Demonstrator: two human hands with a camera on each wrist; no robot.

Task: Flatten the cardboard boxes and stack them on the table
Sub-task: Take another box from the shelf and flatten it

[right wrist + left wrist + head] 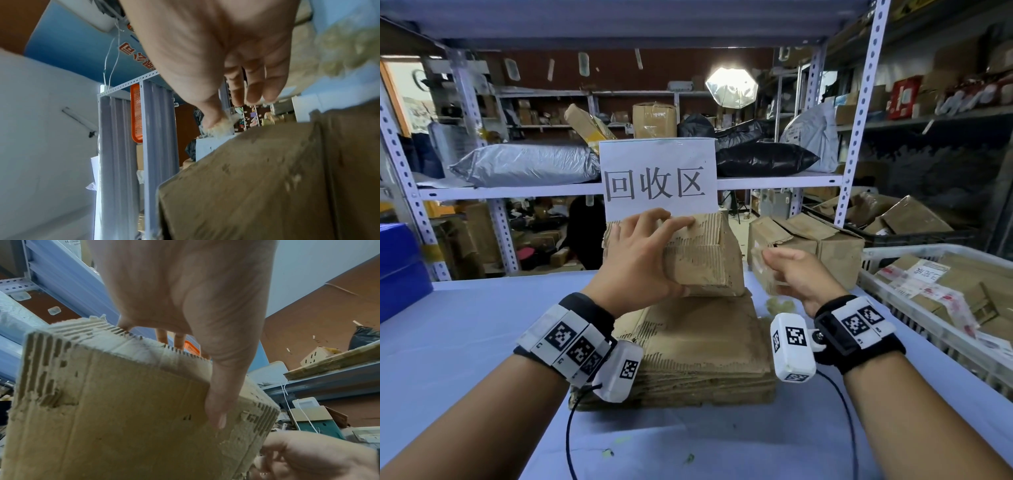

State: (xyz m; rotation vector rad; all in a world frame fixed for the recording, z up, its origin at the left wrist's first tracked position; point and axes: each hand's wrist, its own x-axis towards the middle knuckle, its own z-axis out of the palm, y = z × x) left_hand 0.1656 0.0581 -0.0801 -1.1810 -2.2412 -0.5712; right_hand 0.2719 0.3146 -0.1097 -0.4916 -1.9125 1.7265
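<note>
My left hand (pixel 674 257) grips a worn, torn cardboard box (pixel 705 253) and holds it above the stack of flattened cardboard (pixel 698 346) on the table (pixel 482 325). In the left wrist view the thumb (pixel 216 408) presses the box's (pixel 123 418) near face and the fingers curl over its far top edge. My right hand (pixel 770 260) is just right of the box and pinches a strip of clear tape (pixel 765 270). The right wrist view shows the thumb and fingers pinching the crumpled tape (pixel 220 128) above the box (pixel 267 178).
Several unflattened boxes (pixel 808 240) stand at the table's back right. A white basket (pixel 928 329) with taped boxes fills the right edge. Blue bins (pixel 400 267) sit at the left. A crumpled tape scrap (pixel 779 303) lies by the stack. Shelving uprights and a paper sign (pixel 657 178) stand behind.
</note>
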